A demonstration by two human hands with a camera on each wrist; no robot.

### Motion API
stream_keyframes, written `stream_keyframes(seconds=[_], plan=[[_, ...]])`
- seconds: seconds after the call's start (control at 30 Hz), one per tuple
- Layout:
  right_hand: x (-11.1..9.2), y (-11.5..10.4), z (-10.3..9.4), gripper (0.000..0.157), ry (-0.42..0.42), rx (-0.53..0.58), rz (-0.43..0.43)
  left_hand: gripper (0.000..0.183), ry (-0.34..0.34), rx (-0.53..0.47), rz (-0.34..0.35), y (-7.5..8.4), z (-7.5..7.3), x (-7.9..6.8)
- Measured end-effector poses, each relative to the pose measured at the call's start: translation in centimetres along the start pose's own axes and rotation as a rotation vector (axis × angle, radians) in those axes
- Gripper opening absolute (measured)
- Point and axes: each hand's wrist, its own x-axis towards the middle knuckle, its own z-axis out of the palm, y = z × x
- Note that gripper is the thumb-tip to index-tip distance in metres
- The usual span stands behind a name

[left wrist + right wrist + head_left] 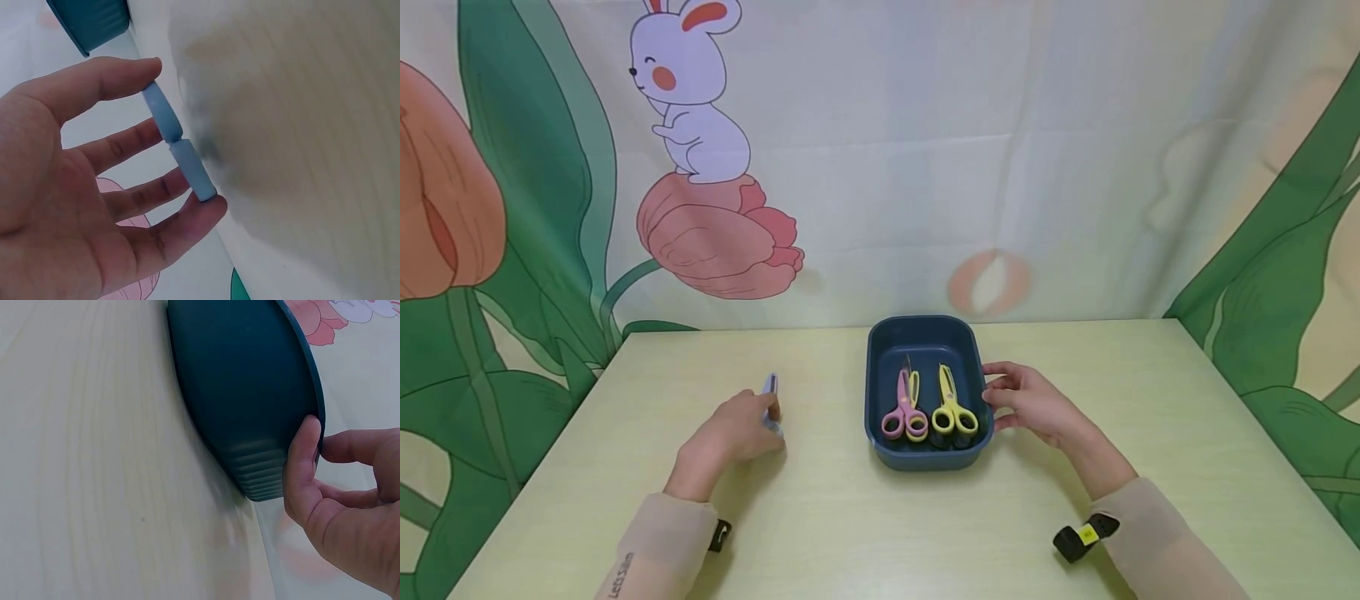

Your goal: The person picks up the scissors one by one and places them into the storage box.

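Note:
Light-blue scissors [771, 385] are at my left hand [741, 429], low over the left half of the table. In the left wrist view the thumb and fingers of that hand pinch the outer ends of two blue handles [192, 170], seen edge-on. A dark blue box [923, 461] stands right of the table's middle. Inside lie pink scissors [903, 408] and yellow scissors [953, 408], with another yellow pair [914, 387] partly under the pink one. My right hand [1026, 402] touches the box's right side at the rim; its fingers are spread.
Black handles [942, 439] show under the yellow scissors in the box. Behind the pale wooden table [835, 533] hangs a printed cloth [865, 192] with a rabbit and flowers. Each sleeve has a black strap [1078, 540] near it.

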Motion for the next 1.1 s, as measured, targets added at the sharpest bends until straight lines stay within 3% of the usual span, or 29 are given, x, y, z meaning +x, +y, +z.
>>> stream_keyframes(seconds=[0.17, 0.5, 1.1], plan=[[0.1, 0.0, 0.0, 0.052, 0.000, -0.010, -0.004, 0.034, 0.031, -0.022, -0.016, 0.5, 0.0, 0.2], [0.1, 0.1, 0.0, 0.052, 0.006, -0.022, -0.002, 0.038, 0.102, -0.039, 0.045, 2.3, -0.2, 0.0], [0.1, 0.2, 0.0, 0.053, 0.006, -0.008, -0.002, 0.037, 0.222, -0.116, 0.097, 7.0, 0.1, 0.2]])
